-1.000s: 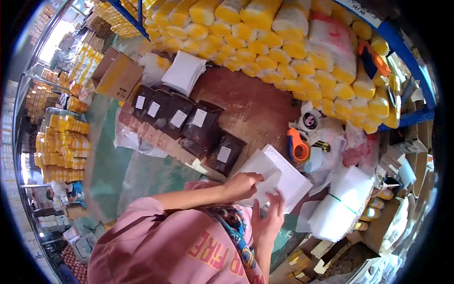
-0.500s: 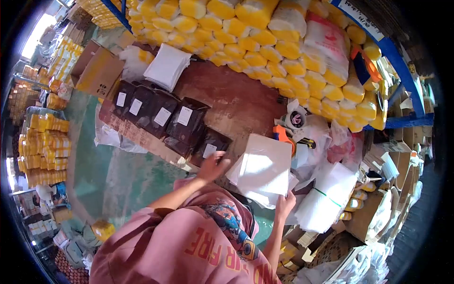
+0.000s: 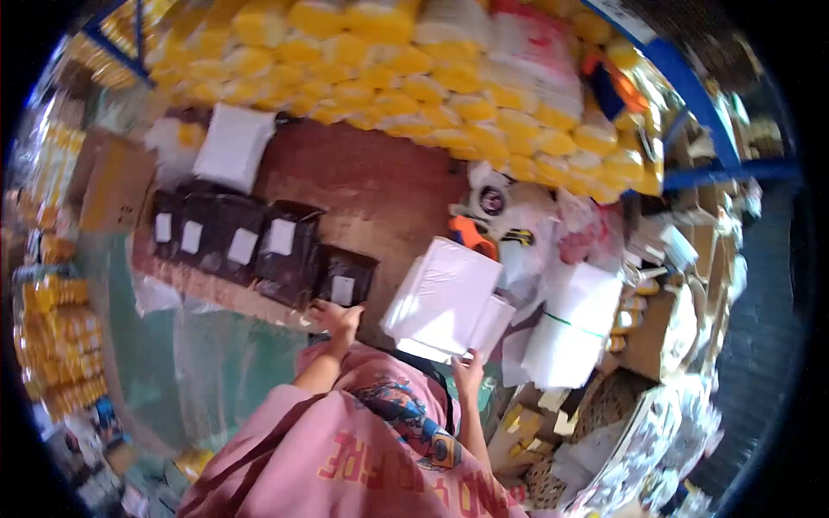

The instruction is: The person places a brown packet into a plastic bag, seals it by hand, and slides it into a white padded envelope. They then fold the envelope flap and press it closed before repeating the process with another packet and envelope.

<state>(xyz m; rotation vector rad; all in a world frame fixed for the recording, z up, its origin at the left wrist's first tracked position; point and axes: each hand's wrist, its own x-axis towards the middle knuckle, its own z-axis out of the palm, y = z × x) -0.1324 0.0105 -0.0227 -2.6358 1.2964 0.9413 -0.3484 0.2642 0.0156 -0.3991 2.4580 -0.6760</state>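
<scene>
The left hand [image 3: 337,318] reaches forward with its fingers loosely spread, the tips at the near edge of a dark pouch [image 3: 345,278] that carries a white label. The hand is not closed round it, and the blur hides whether the tips actually press on it. This pouch lies flat at the near edge of the tabletop [image 3: 380,177], at the right end of a row of dark labelled pouches [image 3: 233,242] that overlap one another.

The right hand [image 3: 469,373] is pinched on the lower edge of a white mailer bag [image 3: 445,293], which it holds up, tilted, above the front of the tabletop and just right of the dark pouch. More white sheets of the same kind show beneath its lower right corner. The sleeves and chest of a pink printed shirt [image 3: 363,449] fill the bottom of the view.

To the right of the held bag sits a bundle of white bags [image 3: 570,324] with a thin green band round it. Behind the bag lie an orange tape dispenser [image 3: 471,233] and a roll of tape [image 3: 492,200] among crumpled plastic. Farther back on the left is a stack of white bags [image 3: 233,147], and beyond it a heap of yellow and white packs [image 3: 389,95] runs along the back of the tabletop. A blue shelf frame [image 3: 691,86] stands at the right, and a cardboard box [image 3: 112,186] at the left.
</scene>
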